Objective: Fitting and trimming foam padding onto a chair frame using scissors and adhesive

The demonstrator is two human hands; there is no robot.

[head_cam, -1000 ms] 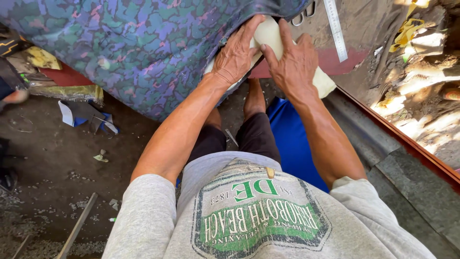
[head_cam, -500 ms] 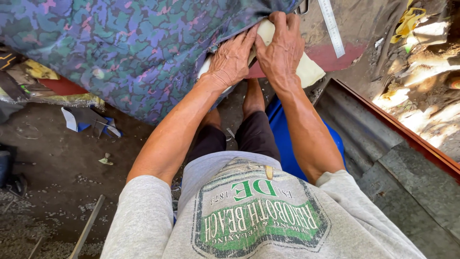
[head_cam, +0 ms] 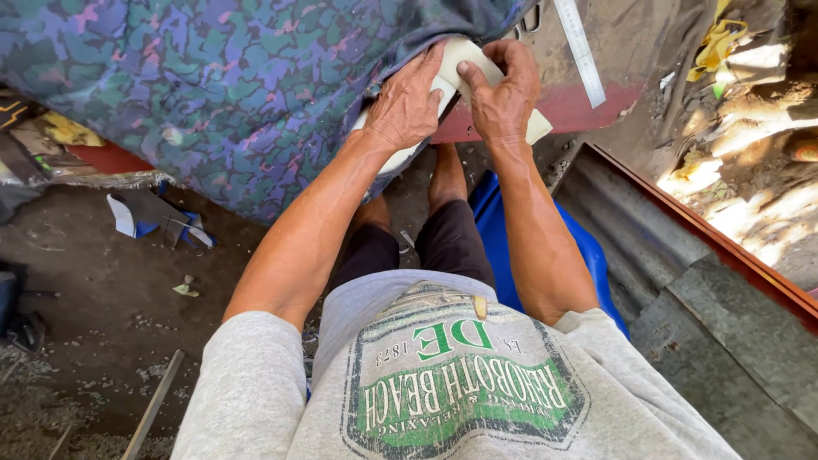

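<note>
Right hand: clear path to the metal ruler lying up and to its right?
Probably yes. The right hand rests on the pale foam piece, and the metal ruler lies in the open just beyond it with nothing between. The hand would have to let go of the foam first.

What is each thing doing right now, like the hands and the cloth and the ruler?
left hand: flat, pressing on the foam
right hand: fingers curled over the foam's top edge
foam: pale, mostly tucked under the cloth, one corner sticking out
cloth: patterned blue-green, stretched over the foam
ruler: lying loose, untouched
blue stool: under the person
</note>
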